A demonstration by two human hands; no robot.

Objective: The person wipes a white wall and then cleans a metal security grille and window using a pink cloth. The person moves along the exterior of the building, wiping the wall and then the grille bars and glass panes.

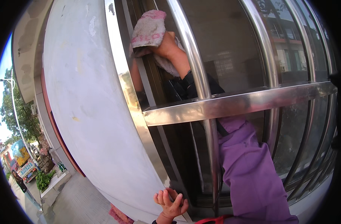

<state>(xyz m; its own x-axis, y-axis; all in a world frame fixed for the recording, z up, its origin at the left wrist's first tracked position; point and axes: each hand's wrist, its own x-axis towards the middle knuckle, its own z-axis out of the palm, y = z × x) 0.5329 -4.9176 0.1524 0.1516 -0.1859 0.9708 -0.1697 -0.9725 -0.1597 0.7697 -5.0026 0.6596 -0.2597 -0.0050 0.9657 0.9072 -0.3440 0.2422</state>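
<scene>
My right arm, in a purple sleeve with a black cuff, reaches between stainless steel window bars (197,56). Behind the bars my right hand (169,46) grips a white and pink terry cloth (149,29), held against the upper part of the dark window frame (152,72). Part of the cloth hangs below the wrist; the fingers are mostly hidden by it. Low in the picture, my left hand (170,204) is beside the lower corner of the white wall, its fingers bent and apart, with nothing in it. Whether it touches the steel edging cannot be told.
A steel crossbar (237,103) runs across the window bars. The white wall (89,112) stands to the left. Below it lies a reddish shaggy textile (120,214) by the concrete ground (78,198). Farther left are a person (24,187), a loaded truck (26,168) and shrubs (44,179).
</scene>
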